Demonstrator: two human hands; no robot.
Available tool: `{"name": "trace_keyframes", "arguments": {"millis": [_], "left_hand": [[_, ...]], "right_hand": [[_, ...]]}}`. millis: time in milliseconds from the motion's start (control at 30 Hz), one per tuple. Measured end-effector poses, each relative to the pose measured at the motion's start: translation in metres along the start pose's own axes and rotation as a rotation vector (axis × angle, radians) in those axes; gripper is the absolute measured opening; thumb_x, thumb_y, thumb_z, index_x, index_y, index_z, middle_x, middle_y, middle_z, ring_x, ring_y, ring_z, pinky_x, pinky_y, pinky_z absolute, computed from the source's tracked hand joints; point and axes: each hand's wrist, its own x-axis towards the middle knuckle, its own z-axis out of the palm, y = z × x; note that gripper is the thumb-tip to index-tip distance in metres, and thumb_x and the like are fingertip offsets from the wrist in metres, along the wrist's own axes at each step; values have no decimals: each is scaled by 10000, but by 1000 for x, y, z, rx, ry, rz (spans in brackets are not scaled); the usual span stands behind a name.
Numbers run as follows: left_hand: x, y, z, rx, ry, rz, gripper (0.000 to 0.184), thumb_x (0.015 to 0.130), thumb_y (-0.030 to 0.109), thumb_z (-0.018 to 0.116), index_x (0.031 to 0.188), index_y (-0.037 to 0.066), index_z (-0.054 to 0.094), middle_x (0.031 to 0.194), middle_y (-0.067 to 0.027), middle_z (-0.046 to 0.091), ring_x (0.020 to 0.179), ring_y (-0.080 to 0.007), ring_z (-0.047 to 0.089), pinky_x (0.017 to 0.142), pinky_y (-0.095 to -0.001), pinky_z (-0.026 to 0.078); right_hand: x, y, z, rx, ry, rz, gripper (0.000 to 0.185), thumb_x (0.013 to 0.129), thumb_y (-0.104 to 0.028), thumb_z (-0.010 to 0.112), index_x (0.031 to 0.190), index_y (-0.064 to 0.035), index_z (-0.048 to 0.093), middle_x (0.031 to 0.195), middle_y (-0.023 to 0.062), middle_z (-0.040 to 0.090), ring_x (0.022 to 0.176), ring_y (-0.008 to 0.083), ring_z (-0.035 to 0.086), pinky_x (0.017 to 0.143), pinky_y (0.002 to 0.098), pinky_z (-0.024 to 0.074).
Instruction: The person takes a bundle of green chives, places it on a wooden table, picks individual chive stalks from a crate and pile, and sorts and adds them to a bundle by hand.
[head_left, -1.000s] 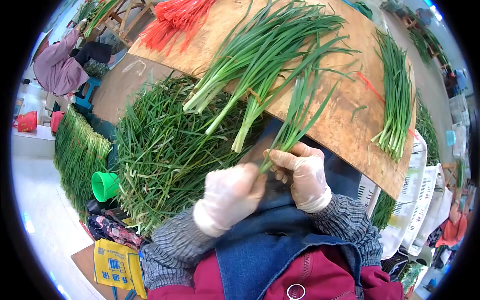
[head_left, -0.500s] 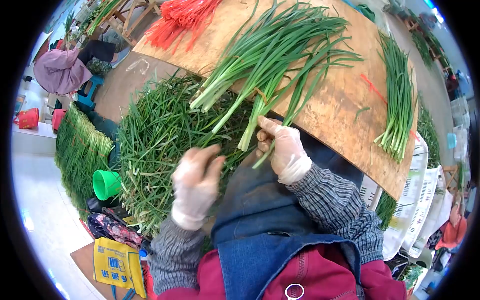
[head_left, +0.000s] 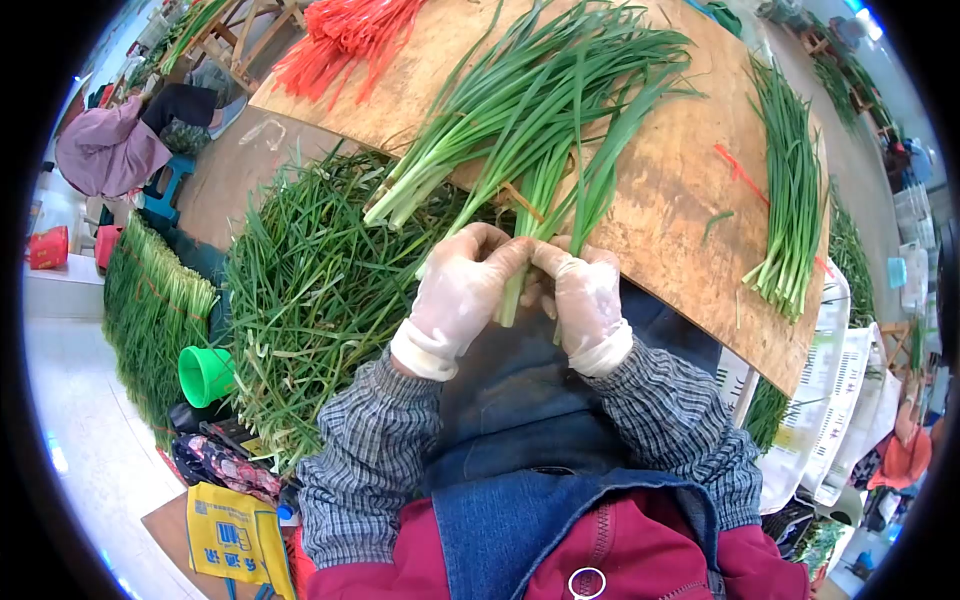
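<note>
My left hand [head_left: 455, 300], in a thin whitish glove, is closed, its thumb and finger pinching at garlic chive stalks beside my other hand. In a matching glove, my right hand [head_left: 585, 300] is closed round a few garlic chives [head_left: 598, 190], whose leaves point up over the board. The fingertips of both hands meet, so the exact grip is partly hidden. Between the hands, pale stems of a small bunch [head_left: 540, 195] overhang the board's near edge, with a tan band around them. A larger loose heap of garlic chives [head_left: 450, 150] lies just behind, on the wooden board [head_left: 680, 220].
A tied bunch [head_left: 785, 200] lies at the board's right, red ties [head_left: 345, 40] at its far left. Left of my lap is a big pile of loose leaves [head_left: 310, 290]. A green bucket [head_left: 207, 375] stands beyond it. White crates [head_left: 825, 400] are at right. Another person [head_left: 110, 150] sits far left.
My left hand has moved up and right from over the leaf pile to meet my right hand at the stalks. My right hand stays near the board edge with its chives.
</note>
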Motion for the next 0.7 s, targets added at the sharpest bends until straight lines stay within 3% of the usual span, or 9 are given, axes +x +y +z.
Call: {"name": "trace_keyframes", "arguments": {"millis": [233, 300, 433, 500, 533, 633, 667, 700], "left_hand": [[2, -5, 6, -151, 7, -57, 138, 829, 119, 552, 793, -4, 604, 614, -19, 564, 457, -49, 448, 422, -185, 350], [3, -7, 10, -276, 182, -26, 133, 829, 112, 538, 800, -3, 597, 615, -28, 569, 441, -48, 444, 403, -170, 335], [10, 7, -4, -228, -19, -206, 159, 815, 148, 567, 837, -10, 573, 667, -33, 579, 446, -50, 451, 387, -181, 329], [7, 22, 10, -367, -142, -241, 198, 804, 176, 597, 851, -15, 569, 660, -32, 575, 436, -54, 442, 383, -188, 317], [7, 28, 13, -450, -201, -295, 193, 817, 156, 583, 867, -28, 556, 667, -56, 577, 457, -96, 493, 397, -222, 374], [26, 2, 24, -542, -278, -189, 160, 830, 113, 555, 878, -40, 546, 670, -78, 573, 503, -153, 547, 446, -260, 448], [30, -2, 23, -543, -296, -190, 142, 833, 74, 535, 903, -49, 551, 708, -104, 586, 571, -190, 589, 516, -275, 497], [30, -2, 24, -568, -241, -190, 150, 829, 71, 540, 916, -51, 552, 725, -106, 592, 583, -188, 593, 525, -271, 499]], "right_hand": [[-7, -6, -15, 41, 52, 32, 149, 833, -80, 546, 790, 47, 613, 643, 88, 615, 472, 127, 548, 438, 219, 430], [-6, -7, -16, 75, 79, -10, 159, 831, -89, 545, 756, 37, 608, 613, 89, 605, 441, 123, 534, 391, 208, 386], [-6, -9, -24, 44, 14, 26, 167, 829, -98, 544, 744, 31, 609, 594, 85, 592, 417, 123, 517, 360, 203, 353], [-6, -10, -22, 60, -32, 43, 170, 827, -101, 545, 742, 31, 608, 589, 82, 587, 410, 124, 510, 358, 205, 350], [-5, -9, -21, 99, -20, 51, 159, 823, -94, 548, 746, 31, 609, 585, 80, 584, 407, 123, 507, 357, 205, 347], [-1, -3, -20, 175, 43, 51, 121, 808, -72, 563, 762, 29, 612, 574, 72, 574, 395, 118, 491, 356, 204, 340], [-1, -3, -19, 176, 76, 38, 107, 802, -63, 570, 771, 29, 614, 572, 68, 570, 390, 116, 482, 355, 205, 338], [0, -3, -18, 176, 107, 24, 94, 796, -55, 578, 779, 29, 615, 569, 65, 567, 385, 114, 474, 355, 205, 335]]}}
